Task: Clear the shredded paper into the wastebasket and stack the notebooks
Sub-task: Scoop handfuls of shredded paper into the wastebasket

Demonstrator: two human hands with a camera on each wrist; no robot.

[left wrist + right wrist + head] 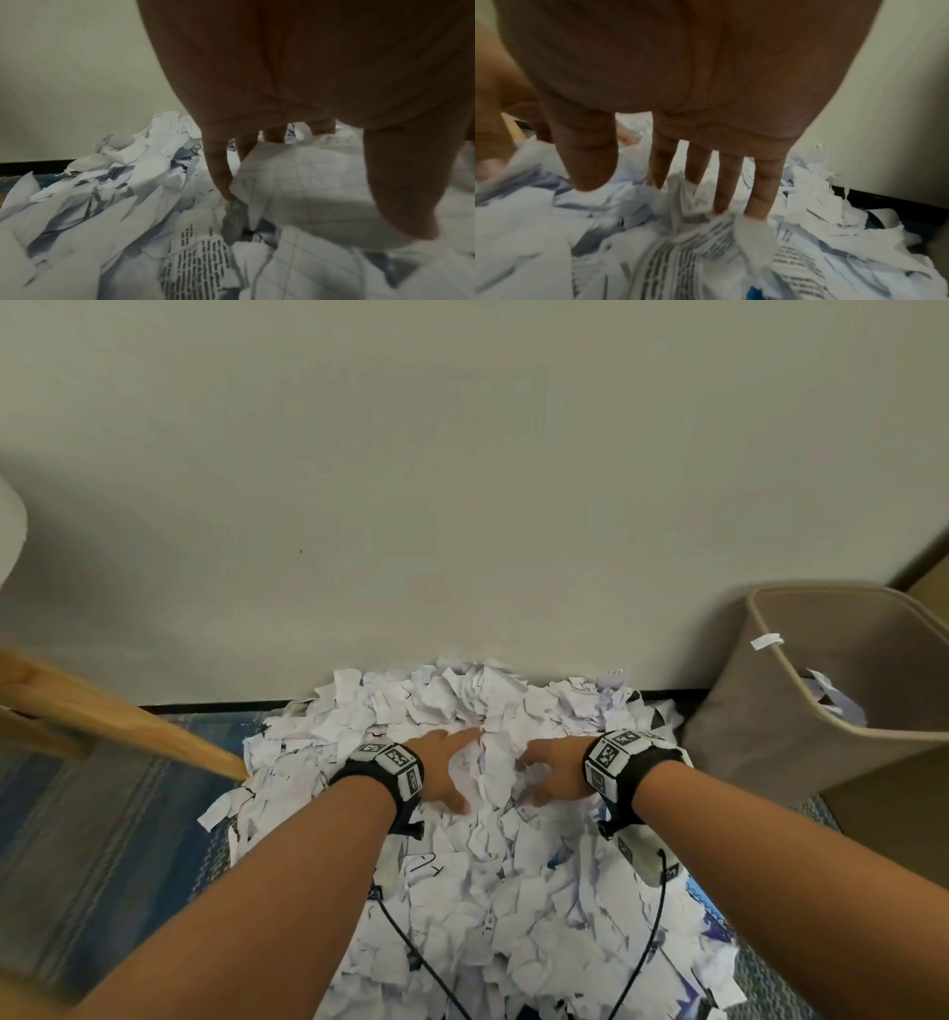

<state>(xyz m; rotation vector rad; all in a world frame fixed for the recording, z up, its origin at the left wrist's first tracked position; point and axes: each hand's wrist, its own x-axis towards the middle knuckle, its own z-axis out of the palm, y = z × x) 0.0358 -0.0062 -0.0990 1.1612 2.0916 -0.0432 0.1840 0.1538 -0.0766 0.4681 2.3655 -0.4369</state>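
So yeah, we were barely into this one. The shredded paper was heaped on the blue rug right against the wall, and it covered pretty much everything in front of us. The wastebasket sat just to the right of the heap, with only a few scraps in it as far as we could see, so nearly all the clearing was left.

Our left hand and right hand were both down in the middle of the heap, close together. Fingers looked straight and spread, tips dug into the scraps, not closed around a bundle yet; the left wrist view showed much the same. We'd guess a two-handed scoop was shaping up.

No notebooks in sight anywhere. Maybe buried underneath, couldn't tell. So stacking wasn't started either.
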